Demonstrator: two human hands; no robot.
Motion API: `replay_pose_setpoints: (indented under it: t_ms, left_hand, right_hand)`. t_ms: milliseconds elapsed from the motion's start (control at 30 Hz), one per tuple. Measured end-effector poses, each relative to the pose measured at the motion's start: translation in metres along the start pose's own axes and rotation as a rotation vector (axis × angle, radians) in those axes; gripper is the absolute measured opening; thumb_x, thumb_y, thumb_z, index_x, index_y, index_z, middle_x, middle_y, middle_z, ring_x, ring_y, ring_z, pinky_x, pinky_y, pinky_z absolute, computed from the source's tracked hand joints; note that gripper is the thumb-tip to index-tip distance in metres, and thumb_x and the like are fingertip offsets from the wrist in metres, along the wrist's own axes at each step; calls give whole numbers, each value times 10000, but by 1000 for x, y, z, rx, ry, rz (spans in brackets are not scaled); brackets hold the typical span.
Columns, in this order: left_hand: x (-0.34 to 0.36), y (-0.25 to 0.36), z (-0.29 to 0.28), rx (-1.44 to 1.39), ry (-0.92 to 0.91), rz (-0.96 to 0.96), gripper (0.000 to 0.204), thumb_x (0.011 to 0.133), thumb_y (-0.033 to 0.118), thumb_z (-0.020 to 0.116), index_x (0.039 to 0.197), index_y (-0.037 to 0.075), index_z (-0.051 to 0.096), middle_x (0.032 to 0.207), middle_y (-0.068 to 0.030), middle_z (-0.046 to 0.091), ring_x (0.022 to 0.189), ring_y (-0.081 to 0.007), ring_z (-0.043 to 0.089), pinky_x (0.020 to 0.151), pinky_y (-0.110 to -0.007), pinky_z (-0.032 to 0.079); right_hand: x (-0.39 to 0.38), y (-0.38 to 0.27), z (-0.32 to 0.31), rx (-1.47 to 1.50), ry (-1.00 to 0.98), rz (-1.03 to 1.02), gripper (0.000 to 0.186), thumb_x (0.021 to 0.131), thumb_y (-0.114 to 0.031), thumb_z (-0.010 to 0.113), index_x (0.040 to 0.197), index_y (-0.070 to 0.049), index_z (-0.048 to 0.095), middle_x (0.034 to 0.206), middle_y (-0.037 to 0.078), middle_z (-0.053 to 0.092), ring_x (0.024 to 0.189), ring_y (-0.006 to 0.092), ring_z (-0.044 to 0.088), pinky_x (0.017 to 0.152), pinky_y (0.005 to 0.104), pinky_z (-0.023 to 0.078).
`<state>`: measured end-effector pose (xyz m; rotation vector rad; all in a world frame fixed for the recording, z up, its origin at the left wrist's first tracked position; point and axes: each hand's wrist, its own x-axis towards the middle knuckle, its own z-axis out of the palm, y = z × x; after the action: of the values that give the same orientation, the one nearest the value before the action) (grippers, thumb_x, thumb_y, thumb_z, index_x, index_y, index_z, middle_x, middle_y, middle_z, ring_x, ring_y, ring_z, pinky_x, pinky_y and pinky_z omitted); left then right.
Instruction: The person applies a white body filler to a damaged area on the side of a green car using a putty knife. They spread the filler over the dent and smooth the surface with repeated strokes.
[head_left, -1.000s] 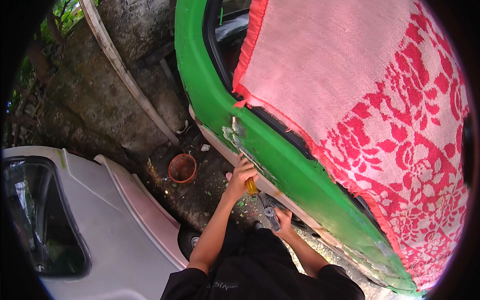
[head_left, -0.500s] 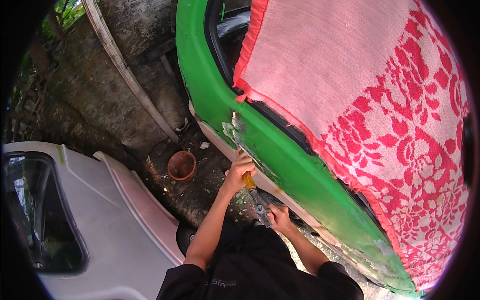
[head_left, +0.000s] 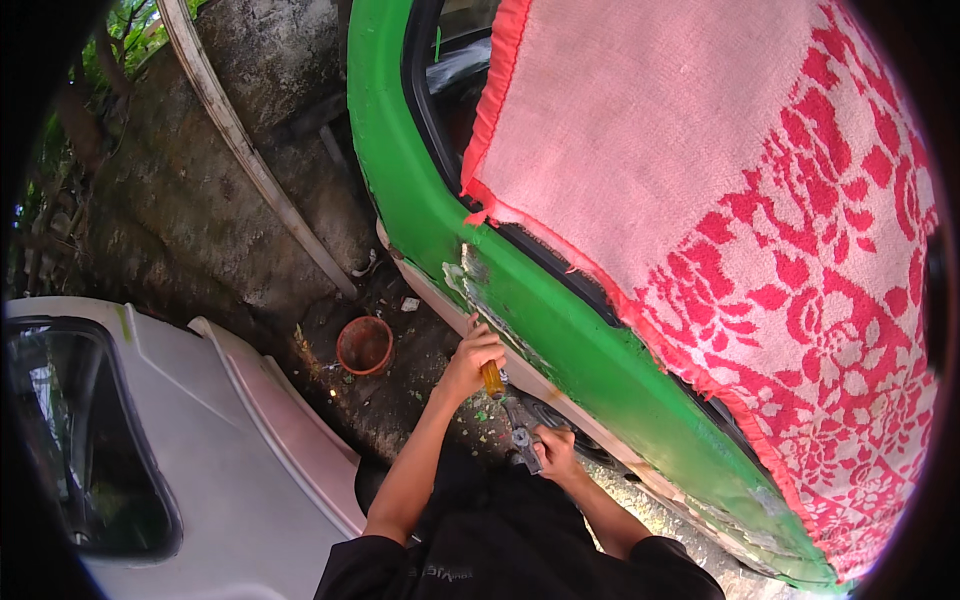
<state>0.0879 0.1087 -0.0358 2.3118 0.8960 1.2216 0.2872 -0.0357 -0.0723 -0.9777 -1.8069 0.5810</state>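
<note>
My left hand (head_left: 468, 364) grips a yellow-handled tool (head_left: 491, 380), with its upper fingers beside the flaking paint (head_left: 463, 273) on the green vehicle panel (head_left: 560, 340). Below it, my right hand (head_left: 556, 450) is closed on a grey metal tool with a round pivot (head_left: 522, 440), which meets the lower end of the yellow handle. Whether the yellow tool's far tip touches the panel is hidden by my left fingers.
A pink-and-red floral towel (head_left: 650, 150) covers the vehicle's window. At left stands a silver vehicle body (head_left: 200, 450). Between them are a terracotta pot (head_left: 364, 345) and scattered debris. A long weathered strip (head_left: 250, 170) leans by the stained wall (head_left: 170, 180), with foliage beyond.
Both hands and their tools have shifted slightly left, and my left hand is a little lower than a second ago. Both grips stay closed; the view has moved slightly.
</note>
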Motion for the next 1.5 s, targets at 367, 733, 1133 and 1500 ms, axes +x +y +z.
replay_pose_setpoints:
  t_ms: [367,733,1133,1500]
  left_hand:
    - [6,4,-6,17,-38,24,226,665,-26,720,694,10,498,680,-59,425,748,-253,465,1073,-499,299]
    - [4,-1,-1,9,-33,15,236,680,-24,724,680,14,492,663,-61,392,753,-255,453,1077,-519,285]
    - [7,5,-2,-1,9,15,248,661,-23,712,674,18,468,667,-65,400,729,-262,448,1081,-490,290]
    - [5,-4,-6,57,37,-5,232,679,-24,707,668,13,478,656,-63,386,722,-254,443,1087,-486,295]
  right_hand:
    - [5,6,2,60,75,-125,374,953,-378,529,819,-40,619,530,82,498,461,289,538,502,376,418]
    - [7,-1,6,-77,-11,72,337,935,-344,546,870,-23,630,555,100,526,516,311,577,526,385,431]
    - [-8,16,6,21,157,-166,282,913,-299,586,838,-28,610,549,108,514,491,305,559,488,380,424]
    - [-1,3,6,-122,-50,165,324,948,-319,526,848,-20,601,543,136,502,489,347,543,507,411,425]
